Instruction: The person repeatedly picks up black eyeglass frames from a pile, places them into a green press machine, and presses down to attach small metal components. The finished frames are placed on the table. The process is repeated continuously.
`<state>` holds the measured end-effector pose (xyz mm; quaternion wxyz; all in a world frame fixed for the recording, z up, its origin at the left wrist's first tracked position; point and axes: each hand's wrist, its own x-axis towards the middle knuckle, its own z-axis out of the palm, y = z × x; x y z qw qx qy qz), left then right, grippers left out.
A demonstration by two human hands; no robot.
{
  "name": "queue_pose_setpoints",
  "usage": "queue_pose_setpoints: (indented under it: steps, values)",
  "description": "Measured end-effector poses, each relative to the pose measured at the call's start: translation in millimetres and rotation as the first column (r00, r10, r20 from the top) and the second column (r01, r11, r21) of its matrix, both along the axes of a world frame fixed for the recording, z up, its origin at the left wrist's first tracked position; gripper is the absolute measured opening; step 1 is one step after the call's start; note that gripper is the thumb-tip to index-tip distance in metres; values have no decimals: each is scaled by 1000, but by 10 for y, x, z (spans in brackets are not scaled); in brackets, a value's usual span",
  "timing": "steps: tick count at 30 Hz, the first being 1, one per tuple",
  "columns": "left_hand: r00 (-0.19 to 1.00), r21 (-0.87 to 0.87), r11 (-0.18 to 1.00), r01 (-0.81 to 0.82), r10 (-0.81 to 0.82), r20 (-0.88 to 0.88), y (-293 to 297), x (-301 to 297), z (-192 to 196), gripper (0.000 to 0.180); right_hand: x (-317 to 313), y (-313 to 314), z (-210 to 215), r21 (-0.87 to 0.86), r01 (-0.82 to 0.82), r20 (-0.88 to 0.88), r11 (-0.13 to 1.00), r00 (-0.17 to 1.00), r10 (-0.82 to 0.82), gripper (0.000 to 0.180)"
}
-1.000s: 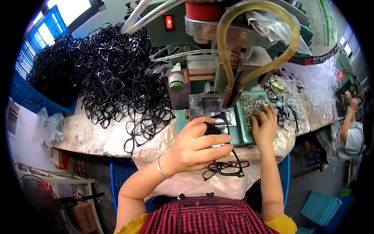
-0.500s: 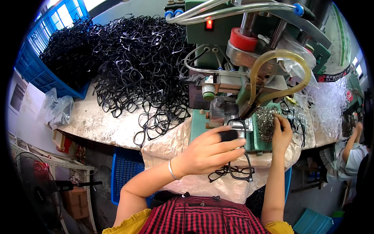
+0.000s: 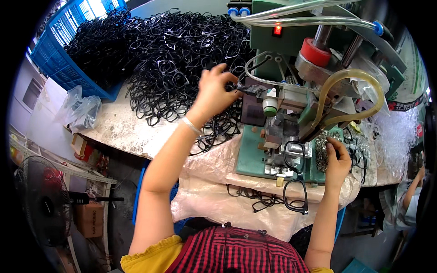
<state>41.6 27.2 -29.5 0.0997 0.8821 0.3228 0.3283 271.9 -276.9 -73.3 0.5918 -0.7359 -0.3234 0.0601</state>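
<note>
My left hand is over the right part of a large heap of black eyeglass frames, its fingers curved and apart. Dark frames behind it make it hard to see whether its fingertips touch one. My right hand is at a green tray of small metal parts, with thumb and fingers pinched together; anything between them is too small to make out. Between the hands, one black eyeglass frame sits at the press's metal fixture, one rim against the block and the other hanging past the green base's front edge.
The green press with a red collar, clear hoses and a yellowish looped tube stands at right centre. More frames lie on the tan sheet in front. A blue crate stands far left. A fan is lower left.
My left hand has moved from the frame at the press up and left to the heap. That frame stays at the fixture. My right hand remains at the metal parts. The view has shifted slightly.
</note>
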Motion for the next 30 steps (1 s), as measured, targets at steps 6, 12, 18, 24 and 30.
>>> queue_pose_setpoints:
  steps: [6, 12, 18, 24, 30]
  values:
    - [988, -124, 992, -32, 13, -156, -26, -1076, 175, 21, 44, -216, -81, -63, 38, 121, 997, 992, -30, 18]
    - [950, 33, 986, 166, -150, -274, -148, -2037, -1006, 32, -45, -598, -300, -1, 182, -49, 983, 982, -182, 17]
    - [835, 172, 980, 96, 15, -549, -19, -2242, -706, 29, -368, -71, 479, 24, -197, 199, 980, 962, 189, 15]
    - [994, -341, 935, -97, 74, -79, -62, -2267, -796, 35, -526, 403, 451, 346, -233, -137, 909, 946, 295, 41]
    - [924, -408, 829, -383, 338, -181, -219, -1653, -912, 32, -594, 352, 449, 425, -166, -264, 890, 918, 297, 46]
